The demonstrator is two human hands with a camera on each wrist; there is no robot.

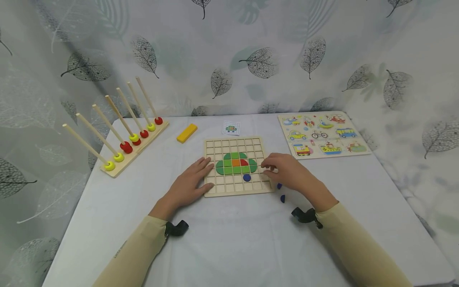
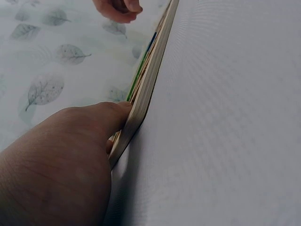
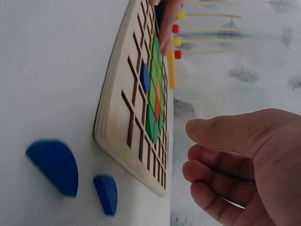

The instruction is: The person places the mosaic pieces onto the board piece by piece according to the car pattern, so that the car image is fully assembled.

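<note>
A wooden grid board (image 1: 210,191) lies in the middle of the table, with green, orange and red pieces set in its squares. A blue round shape (image 1: 247,177) sits below the green ones. My left hand (image 1: 191,181) rests on the board's left edge, fingers extended over the grid and thumb near the lower corner. Above the right edge hovers my right hand (image 1: 288,170), its fingers loosely bent; the right wrist view shows nothing between thumb and fingers. Two blue half-round pieces (image 3: 55,167) (image 1: 283,198) lie on the table beside the board's lower right corner.
A wooden peg stand (image 1: 134,156) with red and yellow beads stands at the back left. Near it lies a yellow block (image 1: 187,133). Behind the board is a small pattern card (image 1: 231,128). A vehicle picture board (image 1: 315,140) lies at the back right.
</note>
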